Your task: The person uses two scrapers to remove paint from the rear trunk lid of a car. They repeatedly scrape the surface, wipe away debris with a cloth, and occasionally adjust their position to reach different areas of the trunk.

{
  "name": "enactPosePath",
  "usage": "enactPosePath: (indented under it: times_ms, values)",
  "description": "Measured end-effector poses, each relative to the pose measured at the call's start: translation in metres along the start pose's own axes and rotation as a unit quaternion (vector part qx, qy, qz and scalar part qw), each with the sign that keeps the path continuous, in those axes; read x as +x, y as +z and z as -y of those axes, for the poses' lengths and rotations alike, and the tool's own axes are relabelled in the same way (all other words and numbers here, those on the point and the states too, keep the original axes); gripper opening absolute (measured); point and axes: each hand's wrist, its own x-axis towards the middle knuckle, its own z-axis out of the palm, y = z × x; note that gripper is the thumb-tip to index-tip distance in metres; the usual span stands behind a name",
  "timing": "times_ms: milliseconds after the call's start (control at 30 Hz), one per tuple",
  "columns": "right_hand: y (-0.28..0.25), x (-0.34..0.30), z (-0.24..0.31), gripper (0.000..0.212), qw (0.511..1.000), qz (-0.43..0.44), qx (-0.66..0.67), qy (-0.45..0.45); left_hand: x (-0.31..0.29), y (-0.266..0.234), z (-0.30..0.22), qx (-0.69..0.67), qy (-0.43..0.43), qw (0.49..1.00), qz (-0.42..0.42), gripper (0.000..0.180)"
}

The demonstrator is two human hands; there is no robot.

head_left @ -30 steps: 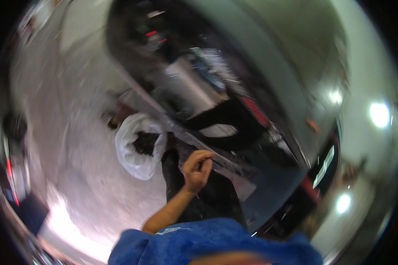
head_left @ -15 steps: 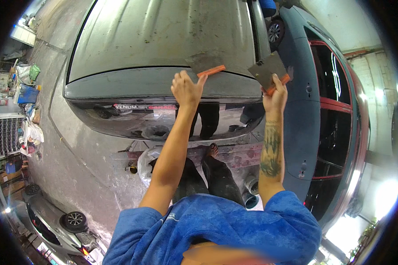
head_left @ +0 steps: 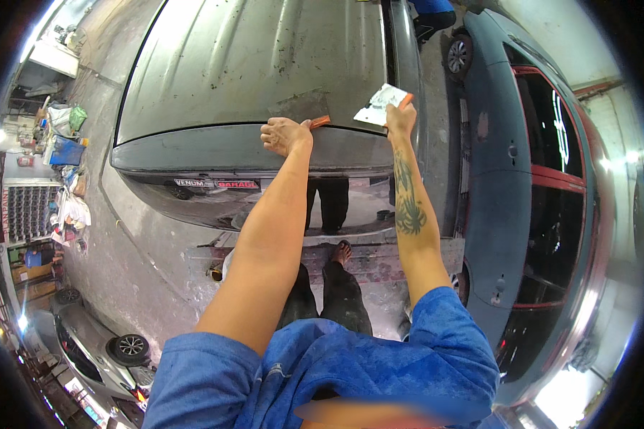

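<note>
My left hand [head_left: 286, 136] is closed at the near edge of a grey-green van roof [head_left: 236, 79]. An orange-handled putty spreader [head_left: 320, 121] sticks out from its thumb side, and the dark blade reaches over the roof surface. How the fingers grip it is partly hidden. To the right, my right hand [head_left: 402, 120] grips a second putty spreader [head_left: 371, 113], also with an orange handle. Its broad blade looks whitish and carries dark smears. This blade is tilted above the roof's right rear corner.
My foot [head_left: 342, 252] is on a worn plank [head_left: 379, 254] behind the van. A grey-blue vehicle [head_left: 490, 164] with red window frames stands close on the right. Another person [head_left: 433, 18] is beyond it at the top. A silver car [head_left: 96, 343] is at lower left.
My right hand has moved left and farther over the roof, turning its spreader from dark to whitish. My left hand has shifted slightly left, and its spreader's angle has changed.
</note>
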Motion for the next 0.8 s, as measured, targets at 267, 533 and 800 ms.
enactPosePath:
  times_ms: [267, 533, 800]
  values:
    - [0.065, 0.074, 0.035, 0.034, 0.986, 0.106, -0.130, -0.007, 0.018, -0.008, -0.013, -0.104, -0.124, 0.984, 0.079, 0.084]
    - [-0.005, 0.045, -0.005, 0.023, 0.997, 0.059, -0.046, 0.014, 0.042, 0.011, 0.034, -0.524, 0.034, 0.849, 0.060, 0.053]
    - [0.097, 0.119, 0.042, 0.019, 0.981, 0.125, -0.135, -0.056, 0.054, -0.010, 0.082, -0.750, 0.019, 0.658, 0.064, 0.039]
